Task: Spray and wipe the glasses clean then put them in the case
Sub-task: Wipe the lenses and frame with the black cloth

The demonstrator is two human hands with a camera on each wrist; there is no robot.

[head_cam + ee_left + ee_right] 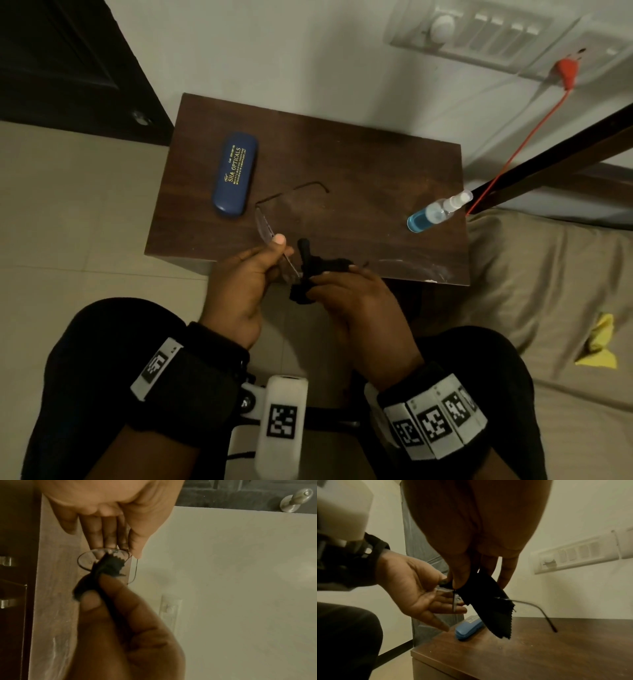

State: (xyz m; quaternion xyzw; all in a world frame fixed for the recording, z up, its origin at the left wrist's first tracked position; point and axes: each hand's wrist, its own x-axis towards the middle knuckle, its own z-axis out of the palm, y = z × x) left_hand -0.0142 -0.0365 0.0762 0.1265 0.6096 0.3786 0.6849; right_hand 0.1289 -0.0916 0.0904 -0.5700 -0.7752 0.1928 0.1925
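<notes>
**Cloth on lens, glasses held over the worktop's near edge**

Head view: left hand (239,291) pinches the rimless glasses (270,222) at the lens edge, thumb on top, fingers curled round. Right hand (356,301) has its fingers clamped on a black cloth (308,270), which is pressed against the other lens. Glasses are off the surface, above the near edge of the dark wooden worktop (342,164), temples pointing away from the person. Blue case (235,174) lies closed on the worktop, left of the glasses. Spray bottle (435,212) with blue liquid stands at the right edge, well apart from both hands. Yellow rag (crumpled) lies on the bed (548,308) to the right.

Left wrist view: left fingers (96,534) lie straight behind the lens (85,561), thumb at its rim; the right hand's fingertips bunch the cloth onto the glass.

Right wrist view: cloth hangs from the right hand's fingers (505,573), draped over the frame; one temple sticks out to the right above the worktop. Case lies behind, near the worktop's left edge.
</notes>
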